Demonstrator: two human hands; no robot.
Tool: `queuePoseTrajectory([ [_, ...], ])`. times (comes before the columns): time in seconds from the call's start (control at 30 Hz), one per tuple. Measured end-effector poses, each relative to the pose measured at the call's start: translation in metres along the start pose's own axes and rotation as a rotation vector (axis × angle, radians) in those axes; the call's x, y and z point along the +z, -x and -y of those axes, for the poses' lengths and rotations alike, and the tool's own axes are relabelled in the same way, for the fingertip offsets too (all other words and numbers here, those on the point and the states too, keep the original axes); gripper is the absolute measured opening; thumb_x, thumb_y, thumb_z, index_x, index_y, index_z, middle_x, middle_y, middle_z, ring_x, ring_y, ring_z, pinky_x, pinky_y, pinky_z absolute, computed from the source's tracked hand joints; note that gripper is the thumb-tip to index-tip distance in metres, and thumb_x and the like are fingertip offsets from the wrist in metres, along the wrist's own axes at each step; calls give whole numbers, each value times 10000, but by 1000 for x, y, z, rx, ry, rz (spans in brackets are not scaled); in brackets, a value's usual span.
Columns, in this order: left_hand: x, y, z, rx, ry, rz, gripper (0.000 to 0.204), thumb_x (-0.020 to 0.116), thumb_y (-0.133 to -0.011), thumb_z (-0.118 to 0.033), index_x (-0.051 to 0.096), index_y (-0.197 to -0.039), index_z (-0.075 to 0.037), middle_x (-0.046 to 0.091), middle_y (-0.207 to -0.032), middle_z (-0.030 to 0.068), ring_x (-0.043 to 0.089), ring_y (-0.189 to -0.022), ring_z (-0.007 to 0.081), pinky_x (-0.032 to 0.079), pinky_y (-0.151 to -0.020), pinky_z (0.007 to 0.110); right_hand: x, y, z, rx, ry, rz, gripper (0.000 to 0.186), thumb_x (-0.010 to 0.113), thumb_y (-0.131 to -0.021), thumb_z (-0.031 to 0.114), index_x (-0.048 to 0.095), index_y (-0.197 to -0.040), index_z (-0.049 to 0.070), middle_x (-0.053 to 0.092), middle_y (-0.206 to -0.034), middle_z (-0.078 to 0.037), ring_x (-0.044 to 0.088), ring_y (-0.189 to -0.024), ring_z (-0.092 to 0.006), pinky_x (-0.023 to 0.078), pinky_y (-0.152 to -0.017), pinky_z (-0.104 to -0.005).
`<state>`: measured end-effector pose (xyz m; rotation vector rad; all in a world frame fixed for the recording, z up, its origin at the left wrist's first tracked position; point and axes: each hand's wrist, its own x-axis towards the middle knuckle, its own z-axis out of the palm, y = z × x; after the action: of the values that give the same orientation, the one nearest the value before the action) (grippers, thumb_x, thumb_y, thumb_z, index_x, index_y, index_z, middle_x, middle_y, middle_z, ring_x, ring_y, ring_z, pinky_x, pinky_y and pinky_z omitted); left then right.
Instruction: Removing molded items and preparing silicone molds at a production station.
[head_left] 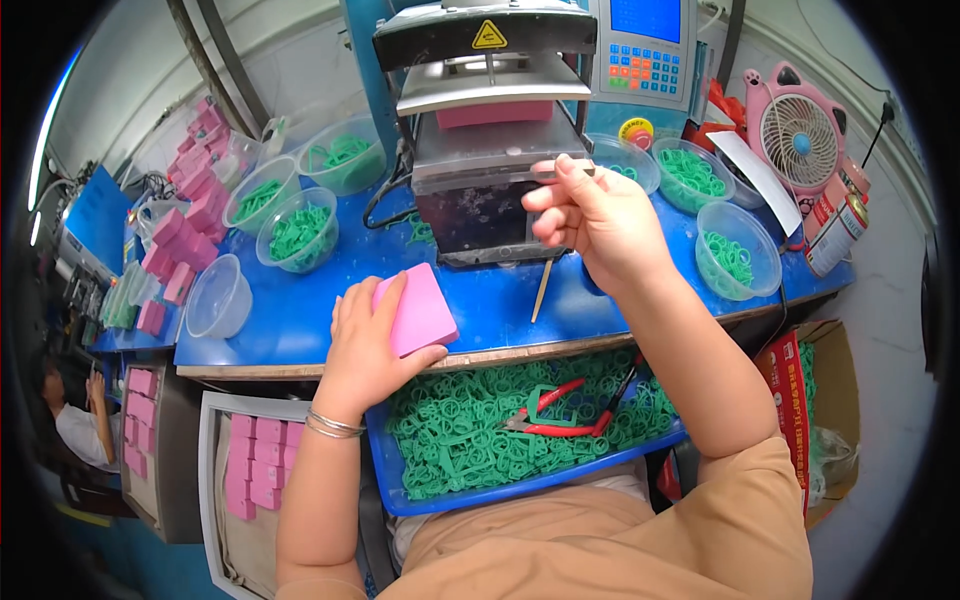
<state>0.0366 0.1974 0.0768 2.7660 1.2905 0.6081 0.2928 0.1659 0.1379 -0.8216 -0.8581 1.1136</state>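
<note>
My left hand (365, 335) is closed over a pink rectangular block (422, 312), which rests at the front edge of the blue table. In front of the press machine (485, 190), my right hand (605, 215) is raised with thumb and forefinger pinched together; what they hold, if anything, is too small to make out. Another pink block (493, 113) sits between the press's plates. Below the table edge, a blue tray (440, 505) at my lap is heaped with small green ring-like pieces (450, 440). Red-handled pliers (560, 430) lie on top of them.
Clear plastic bowls, such as an unfilled one (219, 300) and one with green pieces (740, 265), flank the press. A thin stick (542, 290) lies near the table edge. Stacked pink blocks (185, 240), a pink fan (800, 140), a spray can (838, 235) and a cardboard box (835, 400) surround the workplace.
</note>
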Motion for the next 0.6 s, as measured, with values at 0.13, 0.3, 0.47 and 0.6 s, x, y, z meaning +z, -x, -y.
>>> queuePoseTrajectory([
  [0.13,2,-1,2,16,4,-21,844,759,-605,-381,397,-1292,-49,402,-1234,223,380,-1146,383,299,-993,447,0,-4,-9,-21,144,-4,399,512,-906,380,570,-836,-9,628,-678,-94,573,-494,-115,434,-450,-216],
  [0.3,4,1,1,5,-5,-32,840,753,-604,-409,408,-1281,-52,411,-1219,213,378,-1144,374,283,-992,461,10,-3,-7,12,79,-33,396,479,-924,356,568,-808,-12,580,-604,-65,428,-402,-81,331,-382,-218],
  [0.47,3,3,1,-9,27,-24,836,748,-605,-434,417,-1278,-65,415,-1218,205,373,-1151,366,260,-997,477,12,-2,-6,57,48,-30,389,460,-933,339,558,-801,-14,528,-554,-42,368,-385,-77,285,-367,-219],
  [0.6,2,4,-1,-15,-20,-18,838,759,-604,-378,403,-1287,-49,396,-1251,211,366,-1172,376,292,-999,446,11,-2,-8,91,-8,-1,367,454,-936,335,534,-798,4,479,-519,-23,321,-374,-78,256,-358,-222],
])
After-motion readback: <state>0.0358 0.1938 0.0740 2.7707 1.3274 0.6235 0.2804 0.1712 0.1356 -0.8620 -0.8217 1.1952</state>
